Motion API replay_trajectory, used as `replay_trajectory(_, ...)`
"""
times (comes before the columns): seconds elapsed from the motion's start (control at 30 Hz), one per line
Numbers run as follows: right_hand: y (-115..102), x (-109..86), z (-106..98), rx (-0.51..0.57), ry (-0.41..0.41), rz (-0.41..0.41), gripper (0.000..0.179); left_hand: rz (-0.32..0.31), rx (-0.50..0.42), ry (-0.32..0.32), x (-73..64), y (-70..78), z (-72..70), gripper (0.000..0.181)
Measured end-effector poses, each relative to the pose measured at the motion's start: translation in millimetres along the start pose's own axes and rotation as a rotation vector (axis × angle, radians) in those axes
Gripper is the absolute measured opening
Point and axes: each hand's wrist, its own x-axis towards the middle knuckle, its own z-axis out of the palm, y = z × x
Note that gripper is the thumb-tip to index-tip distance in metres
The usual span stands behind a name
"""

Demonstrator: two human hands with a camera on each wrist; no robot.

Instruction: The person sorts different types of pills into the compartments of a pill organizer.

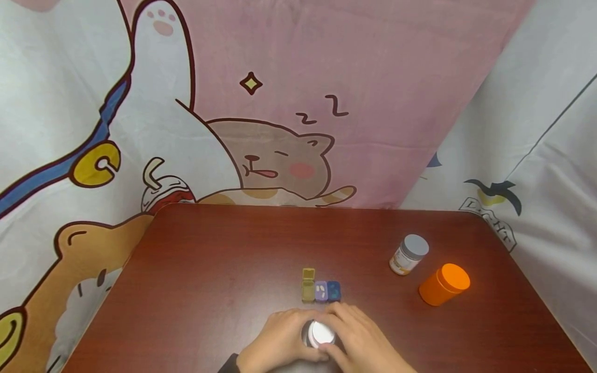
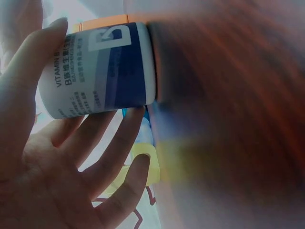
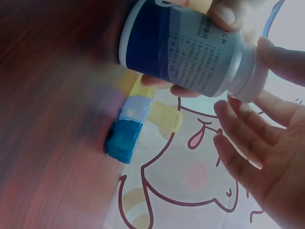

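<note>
A white and navy vitamin B bottle (image 2: 102,71) stands upright near the table's front edge. My left hand (image 1: 280,334) grips its body, thumb on one side and fingers on the other. My right hand (image 1: 361,334) pinches the white cap (image 3: 250,74) at the top between thumb and fingers. Just beyond the hands lies a small pill organizer (image 1: 321,291) with yellow, purple and blue compartments. Its yellow lid (image 3: 165,116) stands open; white pills (image 1: 321,291) show in the purple compartment. The blue compartment (image 3: 125,140) has its lid down.
To the right stand a white bottle with a grey cap (image 1: 409,254) and an orange bottle (image 1: 444,285). The brown table (image 1: 210,259) meets a cartoon-printed cloth (image 1: 373,103) at its back edge.
</note>
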Motion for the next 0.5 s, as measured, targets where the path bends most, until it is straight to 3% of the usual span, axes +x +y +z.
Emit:
replay_trajectory(0.33, 12, -1.5, -3, 0.045, 0.106, -0.234, 0.047, 0.004, 0.029, 0.006, -0.4, 0.7, -0.3, 0.053)
replay_trajectory(0.5, 13, -1.7, -4, 0.101, 0.109, -0.270, 0.047, 0.003, 0.025, 0.008, -0.6, 0.8, 0.2, 0.052)
